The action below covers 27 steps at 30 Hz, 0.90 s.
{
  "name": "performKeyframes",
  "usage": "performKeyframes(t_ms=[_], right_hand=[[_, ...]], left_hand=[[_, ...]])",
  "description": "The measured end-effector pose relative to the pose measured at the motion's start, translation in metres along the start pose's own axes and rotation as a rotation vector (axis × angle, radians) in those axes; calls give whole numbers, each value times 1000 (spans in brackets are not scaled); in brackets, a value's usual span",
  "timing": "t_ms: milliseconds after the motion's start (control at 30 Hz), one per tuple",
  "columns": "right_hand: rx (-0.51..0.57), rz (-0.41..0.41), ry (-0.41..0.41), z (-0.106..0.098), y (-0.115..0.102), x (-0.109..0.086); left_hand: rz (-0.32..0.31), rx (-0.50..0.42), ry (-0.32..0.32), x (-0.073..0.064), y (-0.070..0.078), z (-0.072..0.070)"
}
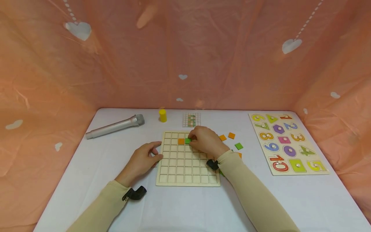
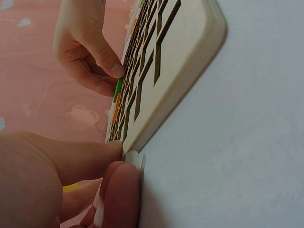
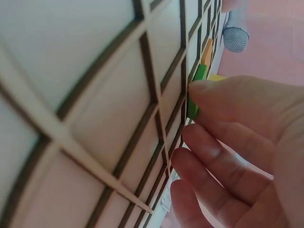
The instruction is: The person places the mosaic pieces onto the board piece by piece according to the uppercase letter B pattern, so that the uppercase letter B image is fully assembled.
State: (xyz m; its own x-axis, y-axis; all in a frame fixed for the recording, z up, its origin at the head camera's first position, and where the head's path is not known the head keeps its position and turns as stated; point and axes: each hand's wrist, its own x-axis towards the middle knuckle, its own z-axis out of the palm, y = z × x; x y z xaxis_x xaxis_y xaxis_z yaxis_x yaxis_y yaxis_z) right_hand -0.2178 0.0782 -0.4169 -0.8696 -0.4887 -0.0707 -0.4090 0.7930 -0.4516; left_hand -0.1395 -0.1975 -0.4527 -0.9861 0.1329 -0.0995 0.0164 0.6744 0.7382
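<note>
Long beige sleeves (image 1: 97, 207) are paired with black wrist-worn devices (image 1: 138, 193).

Head view forward and down, wrist views close and tilted, all sharing the gridded board (image 1: 186, 162)

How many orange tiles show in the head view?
4: one orange tile on the grid board; right of the board, a second by the right hand, a third farther right, a fourth by the right sleeve. The sleeve may hide others.
</note>
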Motion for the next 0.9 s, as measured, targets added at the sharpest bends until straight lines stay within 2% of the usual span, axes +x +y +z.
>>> performKeyframes(t_ms=[267, 400, 667, 900], right_hand=[[12, 1, 1, 0, 1, -1], [46, 2, 24, -2, 4, -10], [95, 78, 131, -13, 29, -52], [76, 192, 143, -26, 56, -89]], left_hand=[[2, 1, 0, 0, 1, 0], [-6, 0, 0, -1, 0, 0], [-7, -14, -5, -1, 1, -1], [5, -11, -6, -1, 1, -1]])
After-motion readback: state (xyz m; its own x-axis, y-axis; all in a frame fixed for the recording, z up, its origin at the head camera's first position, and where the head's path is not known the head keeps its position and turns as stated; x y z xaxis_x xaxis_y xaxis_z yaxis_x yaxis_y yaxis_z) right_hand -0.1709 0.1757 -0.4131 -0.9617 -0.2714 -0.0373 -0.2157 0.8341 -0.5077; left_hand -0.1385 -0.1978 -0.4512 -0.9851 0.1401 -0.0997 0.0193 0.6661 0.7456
